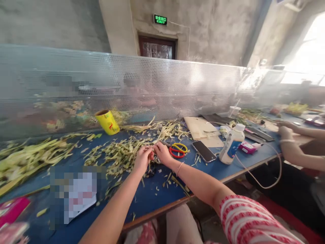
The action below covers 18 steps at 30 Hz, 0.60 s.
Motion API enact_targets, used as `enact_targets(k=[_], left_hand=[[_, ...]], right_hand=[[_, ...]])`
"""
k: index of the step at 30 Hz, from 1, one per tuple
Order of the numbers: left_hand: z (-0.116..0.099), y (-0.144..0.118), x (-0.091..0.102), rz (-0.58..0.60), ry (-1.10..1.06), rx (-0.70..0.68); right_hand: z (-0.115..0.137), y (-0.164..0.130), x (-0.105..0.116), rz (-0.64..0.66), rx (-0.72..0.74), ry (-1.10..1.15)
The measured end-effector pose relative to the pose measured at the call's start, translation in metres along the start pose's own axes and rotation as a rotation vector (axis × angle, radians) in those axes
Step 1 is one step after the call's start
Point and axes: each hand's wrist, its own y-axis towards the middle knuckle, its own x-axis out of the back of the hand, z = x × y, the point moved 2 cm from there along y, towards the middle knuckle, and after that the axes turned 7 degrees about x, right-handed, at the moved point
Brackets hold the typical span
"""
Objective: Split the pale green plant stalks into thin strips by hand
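My left hand [144, 157] and my right hand [162, 152] meet over the middle of a blue table [162, 188]. Both sets of fingers are closed in a pinch, fingertips almost touching. Whatever they hold is too small and too hidden to name. Around and beneath them lies a loose heap of pale green, dried-looking leaf strips [122, 152]. Just right of my right hand rest scissors [179, 150] with one red and one yellow handle loop. A dark round item [151, 172] shows partly below my hands.
A yellow cardboard tube [108, 122] leans behind the heap; longer leaf strips [33, 157] lie left. To the right are a phone [203, 151], a white bottle [231, 145], a pink pack [246, 147] and a looping cable [273, 185]. A mesh screen [157, 88] stands behind; another person's arms [297, 152] rest far right.
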Motion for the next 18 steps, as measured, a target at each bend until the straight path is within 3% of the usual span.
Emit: enact_targets(k=[6,12,18], left_hand=[[0.013,0.006,0.007,-0.119,0.0,0.056],[0.014,0.004,0.005,-0.068,0.02,0.066],[0.016,0.003,0.004,-0.121,0.03,0.015]], right_hand=[[-0.002,-0.007,-0.001,0.026,-0.058,-0.012],[0.001,-0.008,0.006,0.095,-0.091,-0.023],[0.012,-0.013,0.008,0.061,-0.094,-0.053]])
